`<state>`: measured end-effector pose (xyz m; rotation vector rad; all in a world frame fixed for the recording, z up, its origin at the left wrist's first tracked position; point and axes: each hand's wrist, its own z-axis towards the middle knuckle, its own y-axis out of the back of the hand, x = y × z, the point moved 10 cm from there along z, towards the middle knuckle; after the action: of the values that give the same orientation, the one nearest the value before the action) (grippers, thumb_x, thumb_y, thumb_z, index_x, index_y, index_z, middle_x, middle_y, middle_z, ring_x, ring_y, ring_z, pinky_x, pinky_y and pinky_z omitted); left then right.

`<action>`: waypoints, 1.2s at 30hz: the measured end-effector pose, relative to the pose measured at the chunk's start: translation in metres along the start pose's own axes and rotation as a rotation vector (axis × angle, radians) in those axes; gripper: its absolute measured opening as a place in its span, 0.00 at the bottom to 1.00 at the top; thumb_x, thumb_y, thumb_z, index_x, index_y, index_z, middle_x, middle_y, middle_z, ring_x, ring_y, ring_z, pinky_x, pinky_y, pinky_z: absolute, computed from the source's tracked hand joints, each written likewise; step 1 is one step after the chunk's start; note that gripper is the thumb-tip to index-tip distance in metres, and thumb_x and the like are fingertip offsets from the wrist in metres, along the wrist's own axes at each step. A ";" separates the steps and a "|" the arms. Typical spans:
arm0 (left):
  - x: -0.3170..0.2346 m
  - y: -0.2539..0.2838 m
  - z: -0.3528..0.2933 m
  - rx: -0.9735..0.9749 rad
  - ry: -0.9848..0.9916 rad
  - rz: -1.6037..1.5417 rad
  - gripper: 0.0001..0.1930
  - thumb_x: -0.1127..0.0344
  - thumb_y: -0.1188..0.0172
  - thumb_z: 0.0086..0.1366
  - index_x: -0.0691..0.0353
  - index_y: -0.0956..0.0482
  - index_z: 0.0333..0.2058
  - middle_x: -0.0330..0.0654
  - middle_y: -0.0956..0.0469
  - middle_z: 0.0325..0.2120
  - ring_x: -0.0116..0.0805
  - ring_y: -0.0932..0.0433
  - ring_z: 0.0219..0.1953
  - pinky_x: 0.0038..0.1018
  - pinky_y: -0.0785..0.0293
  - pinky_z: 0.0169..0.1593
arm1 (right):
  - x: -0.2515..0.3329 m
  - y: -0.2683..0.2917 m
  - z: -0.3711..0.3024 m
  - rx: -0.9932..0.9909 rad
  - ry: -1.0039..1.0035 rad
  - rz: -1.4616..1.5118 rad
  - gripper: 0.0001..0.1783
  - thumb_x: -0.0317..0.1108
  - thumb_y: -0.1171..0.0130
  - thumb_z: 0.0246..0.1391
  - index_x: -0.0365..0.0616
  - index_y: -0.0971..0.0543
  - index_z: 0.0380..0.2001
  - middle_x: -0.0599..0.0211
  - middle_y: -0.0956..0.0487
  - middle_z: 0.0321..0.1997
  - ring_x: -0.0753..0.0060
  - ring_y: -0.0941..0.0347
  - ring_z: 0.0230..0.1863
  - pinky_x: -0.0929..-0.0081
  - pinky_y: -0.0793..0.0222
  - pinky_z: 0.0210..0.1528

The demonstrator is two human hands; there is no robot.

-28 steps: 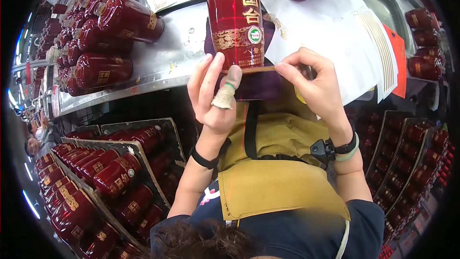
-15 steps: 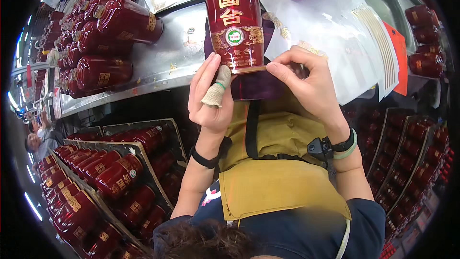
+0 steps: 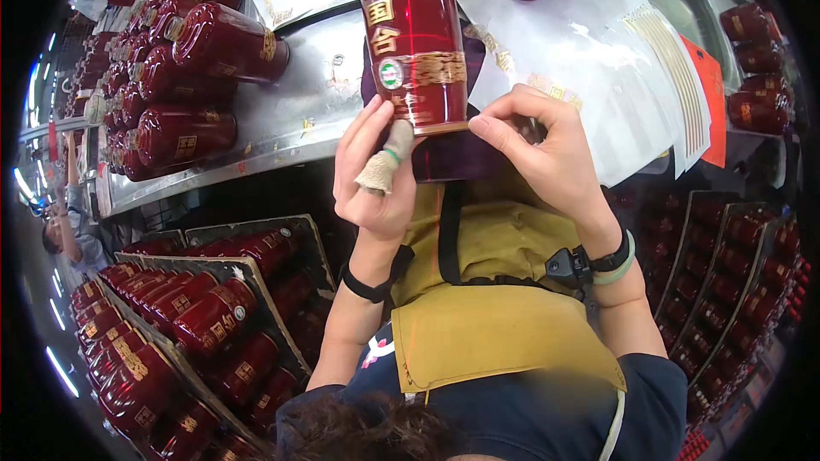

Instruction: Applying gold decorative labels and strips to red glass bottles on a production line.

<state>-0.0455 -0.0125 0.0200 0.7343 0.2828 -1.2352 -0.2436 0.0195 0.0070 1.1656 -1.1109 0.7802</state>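
A dark red glossy bottle (image 3: 418,26) with gold lettering and a round green-and-white emblem lies before me, its base toward me, on a dark purple cloth (image 3: 453,154). My left hand (image 3: 376,162) is closed on the bottle's lower left side, fingers along it and thumb at the base. A knitted finger cover (image 3: 386,160) with a green band sits on that thumb. At the lower right edge of the base, my right hand (image 3: 547,137) pinches thumb and forefinger together. Whatever lies between those fingertips is hidden.
Many red bottles (image 3: 226,43) lie stacked on the metal table (image 3: 316,94) at left. White sheets (image 3: 581,60) with gold labels spread at right, beside an orange-red sheet (image 3: 705,94). Divided crates (image 3: 248,265) of bottles flank me. Another person (image 3: 73,235) is at far left.
The bottle has rolled about its long axis, so its lettering and emblem have shifted left and a gold band shows more at right. Both hands stay by its base.
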 end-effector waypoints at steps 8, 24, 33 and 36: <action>-0.010 0.002 -0.002 -0.021 -0.076 0.131 0.19 0.88 0.31 0.56 0.75 0.16 0.48 0.54 0.18 0.51 0.48 0.17 0.51 0.36 0.17 0.55 | -0.003 0.001 0.001 -0.009 0.011 -0.001 0.10 0.32 0.29 0.56 0.34 0.15 0.31 0.70 0.20 0.26 0.81 0.34 0.25 0.77 0.38 0.29; -0.002 0.001 -0.005 -0.005 -0.025 0.083 0.19 0.88 0.35 0.60 0.75 0.18 0.51 0.54 0.19 0.54 0.46 0.18 0.54 0.35 0.18 0.57 | -0.003 0.002 0.001 -0.011 0.007 -0.003 0.10 0.32 0.29 0.56 0.35 0.15 0.31 0.69 0.19 0.27 0.80 0.33 0.26 0.76 0.37 0.30; -0.023 -0.007 0.008 0.073 -0.118 0.126 0.15 0.83 0.31 0.61 0.66 0.14 0.47 0.53 0.19 0.53 0.50 0.20 0.56 0.40 0.20 0.58 | -0.004 0.003 0.001 -0.017 0.011 -0.029 0.09 0.32 0.28 0.56 0.35 0.14 0.31 0.69 0.19 0.27 0.79 0.32 0.27 0.76 0.37 0.31; -0.003 -0.003 -0.001 0.039 -0.043 0.047 0.17 0.86 0.35 0.63 0.73 0.18 0.51 0.53 0.18 0.51 0.46 0.17 0.53 0.35 0.17 0.57 | -0.002 0.000 0.000 0.000 -0.024 0.007 0.09 0.32 0.28 0.56 0.35 0.14 0.32 0.68 0.20 0.27 0.79 0.32 0.27 0.76 0.36 0.31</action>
<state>-0.0489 -0.0096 0.0198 0.7432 0.2051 -1.2132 -0.2442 0.0199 0.0052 1.1742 -1.1355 0.7736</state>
